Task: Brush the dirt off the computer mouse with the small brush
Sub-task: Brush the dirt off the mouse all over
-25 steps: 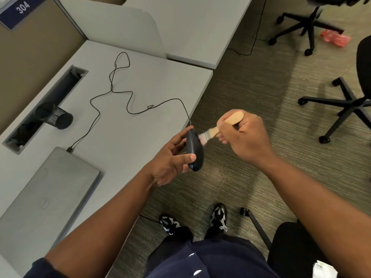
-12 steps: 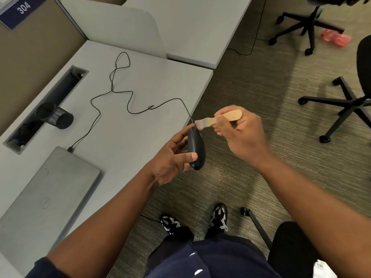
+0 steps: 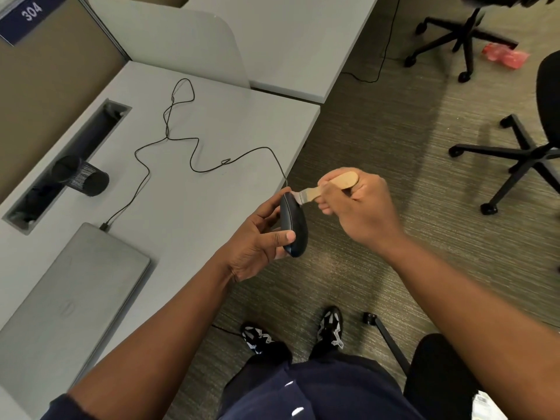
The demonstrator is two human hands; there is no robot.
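Beyond the desk's (image 3: 212,122) near edge, over open carpet (image 3: 378,140), the computer mouse (image 3: 293,225) was held on its side by the left hand (image 3: 257,241), thumb curled over its lower end and fingers wrapped behind its back. The small brush (image 3: 327,186) was gripped by the right hand (image 3: 360,207), all fingers closed around the wooden handle, whose rounded end stuck out above the knuckles. Its bristles were laid against the upper end of the mouse. Both forearms were stretched forward from the body, the two grips close together. A black cable (image 3: 181,140) was run from the mouse top in loose loops across the desk to the closed laptop (image 3: 66,298) at the left. A black mesh cup (image 3: 81,177) was seen lying on its side just beside a long recessed tray (image 3: 118,109); what either held could not be told. Office chair bases (image 3: 524,153) were stood well apart on the carpet to the right.
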